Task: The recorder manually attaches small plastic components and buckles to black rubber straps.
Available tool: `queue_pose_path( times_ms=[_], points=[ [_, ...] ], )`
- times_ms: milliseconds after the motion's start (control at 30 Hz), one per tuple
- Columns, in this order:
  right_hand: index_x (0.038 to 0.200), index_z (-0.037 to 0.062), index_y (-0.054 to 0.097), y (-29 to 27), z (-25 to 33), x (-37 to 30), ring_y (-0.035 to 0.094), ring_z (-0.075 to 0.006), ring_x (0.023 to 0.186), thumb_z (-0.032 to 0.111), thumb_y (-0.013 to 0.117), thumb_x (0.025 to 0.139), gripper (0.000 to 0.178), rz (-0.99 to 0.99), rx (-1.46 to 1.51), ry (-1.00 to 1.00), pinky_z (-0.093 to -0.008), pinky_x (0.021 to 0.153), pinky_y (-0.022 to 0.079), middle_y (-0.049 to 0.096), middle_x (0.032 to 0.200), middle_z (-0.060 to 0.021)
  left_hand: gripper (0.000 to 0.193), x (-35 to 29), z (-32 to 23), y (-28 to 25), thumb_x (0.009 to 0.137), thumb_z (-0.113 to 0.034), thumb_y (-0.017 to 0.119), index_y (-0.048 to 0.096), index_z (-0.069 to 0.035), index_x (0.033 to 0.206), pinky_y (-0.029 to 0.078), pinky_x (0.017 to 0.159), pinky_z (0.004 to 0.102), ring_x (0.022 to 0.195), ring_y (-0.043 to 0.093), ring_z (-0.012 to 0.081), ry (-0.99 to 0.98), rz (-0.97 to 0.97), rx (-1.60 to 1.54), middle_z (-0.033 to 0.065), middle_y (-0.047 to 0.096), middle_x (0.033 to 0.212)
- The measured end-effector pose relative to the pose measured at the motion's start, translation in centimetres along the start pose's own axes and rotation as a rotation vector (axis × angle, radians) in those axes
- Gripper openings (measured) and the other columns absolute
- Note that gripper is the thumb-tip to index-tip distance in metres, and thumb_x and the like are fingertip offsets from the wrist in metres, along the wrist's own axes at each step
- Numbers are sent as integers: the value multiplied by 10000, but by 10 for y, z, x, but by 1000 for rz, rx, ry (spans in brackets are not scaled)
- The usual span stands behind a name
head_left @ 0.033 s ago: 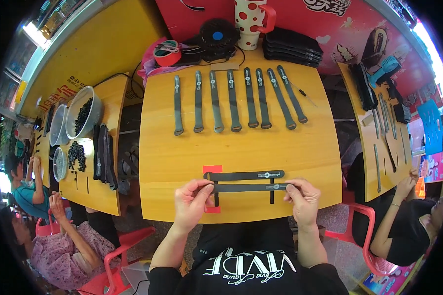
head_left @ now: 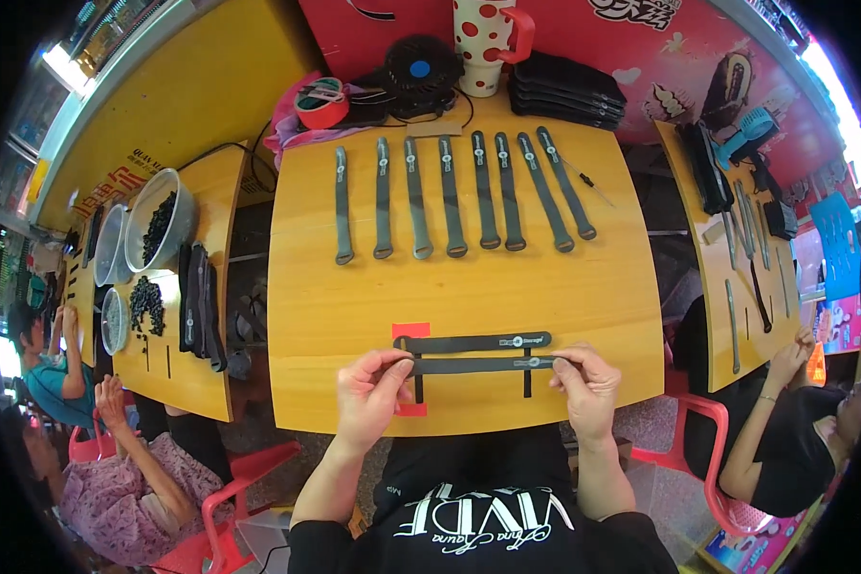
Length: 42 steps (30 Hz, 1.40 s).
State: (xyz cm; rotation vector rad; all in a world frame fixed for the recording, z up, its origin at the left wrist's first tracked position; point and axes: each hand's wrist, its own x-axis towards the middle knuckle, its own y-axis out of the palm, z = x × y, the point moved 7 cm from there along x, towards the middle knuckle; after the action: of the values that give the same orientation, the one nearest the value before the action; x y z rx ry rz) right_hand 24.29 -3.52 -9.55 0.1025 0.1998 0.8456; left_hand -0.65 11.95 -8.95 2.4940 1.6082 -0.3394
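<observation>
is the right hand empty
No, the right hand pinches one end of a dark strap, with the left hand pinching the other end.

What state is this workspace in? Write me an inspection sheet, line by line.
Surface: yellow wood-grain table; two red patches near its front edge.
Job's things: one flat dark-grey strap held straight; another dark strap just beyond it; eight similar straps lined up farther back; two short black strips.
Clutter: round black fan with blue centre, white red-spotted tumbler, stacked black pouches, red ring-shaped roll, thin black-handled tool.
Hands: left hand pinches the held strap's left end; right hand its right end.
Cables: thin black cable curves beside the fan; ends not traceable.
Surroundings: yellow tables left and right, with seated people.
</observation>
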Motion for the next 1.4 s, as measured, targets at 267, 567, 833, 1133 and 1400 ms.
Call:
queue_pose_path(
  times_ms=[267,567,833,1133,1400],
  points=[
    [959,-51,674,8,7,10,562,-83,596,-121,619,847,142,-36,-317,-214,-196,531,447,577,787,-48,79,11,8,-5,873,25,666,684,33,950,423,458,194,564,596,70,34,-75,89,37,652,724],
    [947,-59,654,11,6,16,547,-68,606,-121,622,847,122,-18,-462,-220,-193,535,450,576,799,-51,70,15,10,-6,875,17,670,685,30,942,413,444,185,549,585,60,2,-103,86,29,643,704],
    [930,-23,577,4,-6,15,524,-32,611,-116,625,854,130,-58,-428,-121,-174,528,447,569,796,-12,82,15,10,-7,883,16,664,682,33,962,403,436,179,535,578,58,-19,-99,76,22,634,688],
    [923,2,534,4,-8,15,526,-27,585,-121,615,852,165,-82,-473,-115,-169,494,403,570,767,-10,72,15,9,-7,884,28,659,681,42,951,402,433,182,513,565,59,-7,-122,115,20,618,670],
    [916,4,522,5,-5,17,520,-28,554,-120,618,850,170,-86,-535,-152,-173,471,384,562,736,-9,69,16,7,-6,878,38,656,681,43,942,406,434,188,503,558,59,-5,-111,161,19,611,657]
  ],
)
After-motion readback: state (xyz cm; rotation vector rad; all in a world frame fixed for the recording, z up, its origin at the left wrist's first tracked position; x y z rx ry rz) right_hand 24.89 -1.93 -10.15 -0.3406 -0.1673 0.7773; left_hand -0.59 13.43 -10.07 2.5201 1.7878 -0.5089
